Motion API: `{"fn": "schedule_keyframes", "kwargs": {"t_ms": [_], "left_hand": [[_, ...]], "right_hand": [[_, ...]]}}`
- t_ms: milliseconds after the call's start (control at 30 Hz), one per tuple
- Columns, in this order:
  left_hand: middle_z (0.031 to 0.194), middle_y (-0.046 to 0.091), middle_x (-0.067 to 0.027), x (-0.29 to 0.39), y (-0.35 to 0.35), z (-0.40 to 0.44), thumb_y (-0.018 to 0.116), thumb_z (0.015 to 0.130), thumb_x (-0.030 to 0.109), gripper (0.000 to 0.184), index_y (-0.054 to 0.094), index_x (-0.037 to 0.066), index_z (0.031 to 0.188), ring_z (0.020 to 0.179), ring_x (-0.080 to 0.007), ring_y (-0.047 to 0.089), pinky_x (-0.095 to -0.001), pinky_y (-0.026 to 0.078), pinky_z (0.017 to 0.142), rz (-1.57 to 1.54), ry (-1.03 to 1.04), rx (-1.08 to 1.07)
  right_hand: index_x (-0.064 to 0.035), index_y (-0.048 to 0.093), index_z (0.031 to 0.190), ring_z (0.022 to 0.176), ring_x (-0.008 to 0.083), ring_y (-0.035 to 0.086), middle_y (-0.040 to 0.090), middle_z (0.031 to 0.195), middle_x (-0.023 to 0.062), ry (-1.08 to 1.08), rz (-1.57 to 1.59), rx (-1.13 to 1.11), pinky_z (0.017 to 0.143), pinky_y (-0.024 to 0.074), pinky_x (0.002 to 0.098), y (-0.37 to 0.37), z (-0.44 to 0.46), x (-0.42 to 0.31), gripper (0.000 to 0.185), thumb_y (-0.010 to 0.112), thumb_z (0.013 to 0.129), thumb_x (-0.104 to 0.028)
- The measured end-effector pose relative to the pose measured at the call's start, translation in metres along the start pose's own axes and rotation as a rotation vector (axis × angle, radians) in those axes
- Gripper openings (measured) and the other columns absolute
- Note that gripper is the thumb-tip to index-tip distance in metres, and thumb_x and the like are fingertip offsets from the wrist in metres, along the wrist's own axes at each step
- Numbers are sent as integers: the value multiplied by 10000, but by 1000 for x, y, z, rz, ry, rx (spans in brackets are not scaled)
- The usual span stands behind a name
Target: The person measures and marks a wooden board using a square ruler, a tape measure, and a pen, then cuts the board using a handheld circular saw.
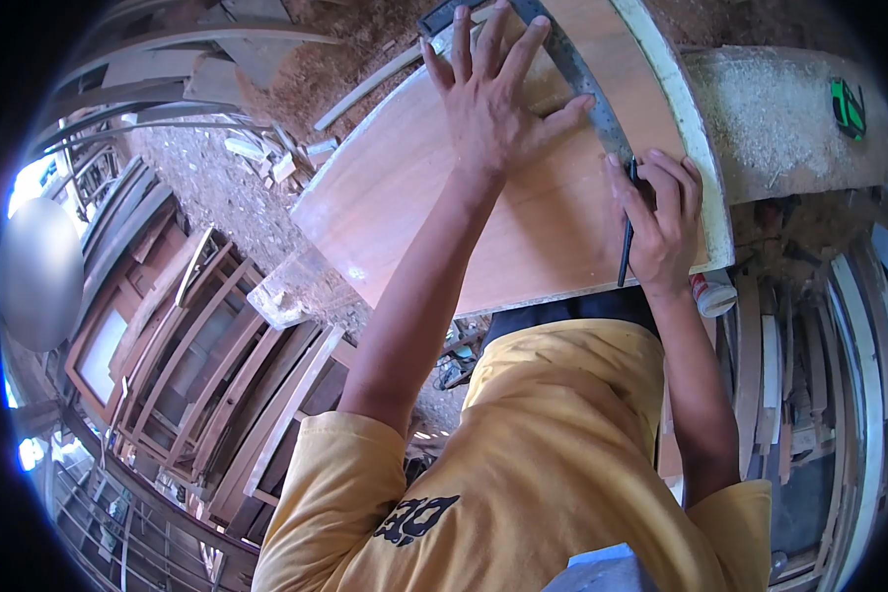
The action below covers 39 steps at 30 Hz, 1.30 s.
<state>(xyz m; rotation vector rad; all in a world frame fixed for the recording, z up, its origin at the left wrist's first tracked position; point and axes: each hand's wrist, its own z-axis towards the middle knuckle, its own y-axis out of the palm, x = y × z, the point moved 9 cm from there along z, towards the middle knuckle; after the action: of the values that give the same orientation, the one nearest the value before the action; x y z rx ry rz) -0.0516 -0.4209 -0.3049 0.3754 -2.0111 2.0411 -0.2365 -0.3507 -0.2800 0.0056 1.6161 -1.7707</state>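
A light wooden panel (553, 237) with a pale, worn edge lies in front of my body. My left hand (488, 104) is spread flat on it, fingers apart, with the thumb against the metal blade of a square (574, 69). The dark stock of the square shows at the top, near my fingertips. At the blade's near end, my right hand (666, 222) grips a slim dark pencil (626, 252) and rests on the panel near its right edge. The pencil's tip is hard to make out.
A green tape measure (847, 109) sits on a sawdust-covered board (775, 118) at the right. A white and red container (713, 294) is by the panel's lower right corner. Wooden frames (202, 365) are stacked at the left, and more timber (809, 345) stands at the right.
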Motion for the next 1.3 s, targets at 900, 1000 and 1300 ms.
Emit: {"fn": "schedule_keyframes", "kwargs": {"t_ms": [900, 1000, 1300], "left_hand": [[1605, 398, -179, 0, -1, 0, 756, 769, 679, 909, 564, 154, 1485, 1545, -420, 235, -621, 86, 1258, 19, 4, 13], [1618, 388, -168, -2, 0, -1, 745, 773, 686, 901, 566, 163, 1485, 1555, -412, 219, -618, 71, 1262, 9, -13, 4], [1641, 368, -141, -3, -1, -2, 752, 753, 682, 925, 549, 185, 1507, 1578, -399, 162, -613, 24, 1269, 16, 0, 37]], "right_hand": [[-166, 778, 1174, 1143, 282, 609, 593, 1058, 75, 1, 5, -6, 1070, 440, 525, 3, -3, 3, 326, 740, 854, -115], [-169, 779, 1182, 1143, 284, 610, 590, 1061, 80, -3, 0, -11, 1067, 442, 522, 4, -4, 3, 343, 738, 847, -112], [-175, 782, 1203, 1149, 294, 606, 591, 1063, 84, 2, -2, -17, 1075, 436, 527, 4, -3, 2, 368, 725, 844, -124]]}}
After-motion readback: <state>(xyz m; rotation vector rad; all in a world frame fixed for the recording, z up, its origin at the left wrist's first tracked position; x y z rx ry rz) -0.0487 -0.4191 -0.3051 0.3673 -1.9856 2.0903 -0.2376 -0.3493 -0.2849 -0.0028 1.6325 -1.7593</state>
